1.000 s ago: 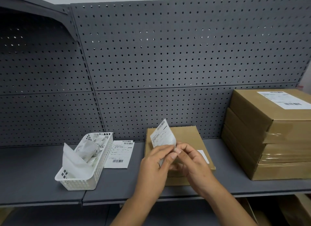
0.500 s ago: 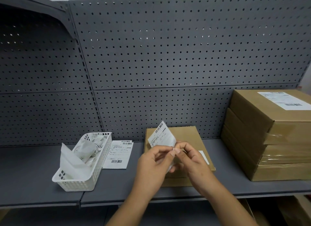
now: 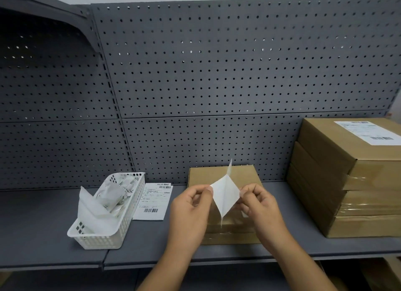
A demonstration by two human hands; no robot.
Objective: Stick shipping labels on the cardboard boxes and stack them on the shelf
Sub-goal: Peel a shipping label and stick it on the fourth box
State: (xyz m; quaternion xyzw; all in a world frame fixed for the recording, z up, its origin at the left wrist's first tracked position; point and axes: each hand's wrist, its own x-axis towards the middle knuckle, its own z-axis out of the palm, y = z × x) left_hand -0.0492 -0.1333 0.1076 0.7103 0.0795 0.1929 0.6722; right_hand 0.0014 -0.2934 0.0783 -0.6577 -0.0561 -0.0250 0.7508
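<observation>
A flat cardboard box (image 3: 221, 175) lies on the grey shelf (image 3: 39, 232) in front of me. Above it my left hand (image 3: 191, 208) and my right hand (image 3: 258, 204) each pinch one side of a white shipping label (image 3: 225, 196), which is splitting into two sheets, label and backing, in a diamond shape. Which hand has the label and which the backing I cannot tell. At the right stands a stack of three taped cardboard boxes (image 3: 355, 182); the top one carries a stuck label (image 3: 368, 132).
A white plastic basket (image 3: 104, 236) with crumpled backing papers sits at the left. One loose label sheet (image 3: 154, 201) lies beside it. Perforated grey panels (image 3: 217, 73) close the back. More cardboard shows below the shelf at the lower right.
The hands held the label together upright; now they have drawn apart sideways, peeling the label from its backing so the two sheets spread open.
</observation>
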